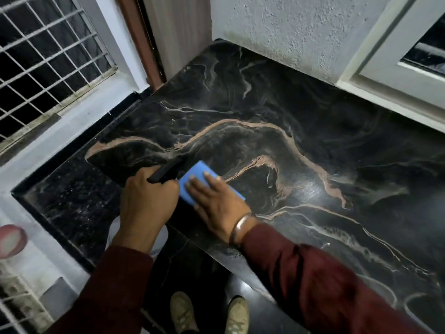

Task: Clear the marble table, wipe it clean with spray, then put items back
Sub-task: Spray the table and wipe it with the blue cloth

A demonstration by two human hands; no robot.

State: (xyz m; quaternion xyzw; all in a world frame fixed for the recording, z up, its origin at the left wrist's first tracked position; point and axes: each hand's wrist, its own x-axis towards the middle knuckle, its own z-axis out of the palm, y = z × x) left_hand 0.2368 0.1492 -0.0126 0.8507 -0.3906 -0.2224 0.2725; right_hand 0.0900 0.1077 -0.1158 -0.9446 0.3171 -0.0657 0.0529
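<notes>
A: Head view, looking down on a black marble bench [301, 145] streaked with tan and white veins, set into a corner under a textured white wall [277, 32].

B: Right hand [216, 203] laid flat on a blue cleaning pad [192, 178], fingers [209, 180] straight and spread, pressing it onto the marble near the left front part of the bench. Nothing curled round it.

A: Left hand [147, 201] just beside it, fingers wrapped round a slim black object [166, 171], blurred, pointing away over the stone. Hard to name more closely than that. Something white partly hidden under that wrist, also unclear.

B: Dark red sleeves [313, 280] on both arms, metal bangle [240, 225] at the right wrist.

A: Barred window [48, 56] at the left, brown door frame [142, 39] in the corner, white window frame [385, 68] at the right. Two tan shoes [209, 314] on the dark floor below the bench edge. Pink and white blurred thing [10, 241] at the far left.
</notes>
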